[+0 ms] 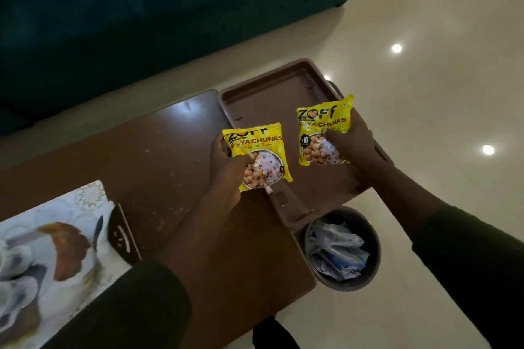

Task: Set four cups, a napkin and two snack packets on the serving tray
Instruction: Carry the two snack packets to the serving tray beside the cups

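I am pinching one yellow crinkly plastic snack packet (256,156) in my left hand (226,170) and another (323,130) in my right hand (351,144), both hovering over the empty brown plastic serving tray (269,99) on the counter (141,150). They are looking light, soft and slippery, so I am gripping their lower edges.

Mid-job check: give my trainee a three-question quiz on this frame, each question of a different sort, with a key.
1. True or false: cups already stand on the brown plastic serving tray.
2. What does the left hand hold?
A. a yellow Zoff soya chunks packet
B. a napkin
C. a knife
3. Fill in: the dark round waste bin stands on the floor beside the brown wooden ____.

Key
1. False: no cups are on it; the right hand holds a second yellow soya chunks packet above it.
2. A
3. table
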### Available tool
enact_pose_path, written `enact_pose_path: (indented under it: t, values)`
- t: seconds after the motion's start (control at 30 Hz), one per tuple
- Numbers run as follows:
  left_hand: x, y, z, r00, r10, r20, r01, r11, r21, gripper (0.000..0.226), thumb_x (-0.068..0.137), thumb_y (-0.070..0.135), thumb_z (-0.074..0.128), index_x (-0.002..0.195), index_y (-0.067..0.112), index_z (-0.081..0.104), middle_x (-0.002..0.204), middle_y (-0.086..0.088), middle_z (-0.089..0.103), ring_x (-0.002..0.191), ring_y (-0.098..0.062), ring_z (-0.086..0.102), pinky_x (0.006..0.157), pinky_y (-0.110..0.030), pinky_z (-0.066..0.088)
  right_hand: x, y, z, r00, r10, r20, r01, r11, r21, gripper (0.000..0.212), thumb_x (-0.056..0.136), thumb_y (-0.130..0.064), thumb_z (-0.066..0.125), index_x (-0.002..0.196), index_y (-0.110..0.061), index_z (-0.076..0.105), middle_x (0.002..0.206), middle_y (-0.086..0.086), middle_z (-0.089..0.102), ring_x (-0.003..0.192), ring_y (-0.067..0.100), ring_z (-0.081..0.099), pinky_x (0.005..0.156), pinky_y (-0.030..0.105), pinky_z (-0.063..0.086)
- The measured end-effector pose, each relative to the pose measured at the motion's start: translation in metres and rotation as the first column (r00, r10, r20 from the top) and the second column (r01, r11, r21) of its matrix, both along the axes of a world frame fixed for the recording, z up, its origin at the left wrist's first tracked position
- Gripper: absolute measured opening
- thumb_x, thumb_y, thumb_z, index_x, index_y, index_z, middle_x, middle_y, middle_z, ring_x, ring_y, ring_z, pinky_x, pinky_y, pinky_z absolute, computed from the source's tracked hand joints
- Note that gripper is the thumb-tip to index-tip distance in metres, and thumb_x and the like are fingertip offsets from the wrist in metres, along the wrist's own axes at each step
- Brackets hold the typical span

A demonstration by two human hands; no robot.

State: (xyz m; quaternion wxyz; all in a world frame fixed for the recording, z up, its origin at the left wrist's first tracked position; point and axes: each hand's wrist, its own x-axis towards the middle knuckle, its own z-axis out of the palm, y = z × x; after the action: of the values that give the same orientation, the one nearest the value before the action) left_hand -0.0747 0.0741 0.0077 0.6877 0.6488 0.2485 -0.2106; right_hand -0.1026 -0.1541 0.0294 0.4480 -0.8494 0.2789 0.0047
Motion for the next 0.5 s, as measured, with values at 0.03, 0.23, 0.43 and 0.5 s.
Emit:
enact_pose_path:
  t: [0.03, 0.23, 0.43, 0.5]
  values:
    - [0.0, 0.018, 0.005, 1.0, 0.014, 0.018, -0.014, 1.0, -0.002, 0.073, 0.08, -0.014, 0.063, 0.142, 0.019, 0.039, 0.137, -0.005, 0.056, 0.114, -0.025, 0.06, 0.088, -0.053, 0.055, 0.004, 0.013, 0.003, 1.0, 0.002, 0.026, -0.002, 1.0, 0.013, 0.037, 0.084, -0.011, 0.068, 0.119, -0.016, 0.058, 0.119, 0.009, 0.067, 0.109, 0.024, 0.062, 0.098, 0.037, 0.046]
    - [-0.001, 0.115, 0.035, 0.989, 0.133, 0.063, -0.128, 0.989, -0.073, 0.079, 0.081, -0.014, 0.063, 0.145, 0.024, 0.037, 0.116, 0.004, 0.059, 0.104, -0.021, 0.063, 0.08, -0.047, 0.057, 0.033, 0.1, 0.013, 0.997, 0.058, 0.053, -0.06, 0.997, 0.05, 0.051, 0.074, -0.031, 0.072, 0.123, -0.025, 0.059, 0.113, -0.003, 0.071, 0.105, 0.019, 0.066, 0.098, 0.047, 0.05]
    - [-0.003, 0.225, 0.063, 0.971, 0.21, 0.111, -0.198, 0.974, -0.109, 0.086, 0.08, -0.013, 0.065, 0.149, 0.026, 0.033, 0.135, -0.006, 0.057, 0.114, -0.03, 0.063, 0.087, -0.055, 0.055, 0.063, 0.21, 0.039, 0.968, 0.195, 0.156, -0.219, 0.964, 0.151, 0.054, 0.074, -0.037, 0.068, 0.125, -0.026, 0.053, 0.116, 0.001, 0.069, 0.105, 0.022, 0.067, 0.095, 0.051, 0.053]
    - [-0.004, 0.269, 0.07, 0.958, 0.248, 0.145, -0.234, 0.966, -0.106, 0.085, 0.08, -0.015, 0.063, 0.15, 0.02, 0.031, 0.143, -0.01, 0.052, 0.122, -0.033, 0.057, 0.096, -0.058, 0.05, 0.066, 0.252, 0.05, 0.966, 0.193, 0.174, -0.226, 0.953, 0.2, 0.046, 0.075, -0.03, 0.065, 0.119, -0.023, 0.054, 0.112, 0.005, 0.07, 0.102, 0.026, 0.067, 0.094, 0.053, 0.053]
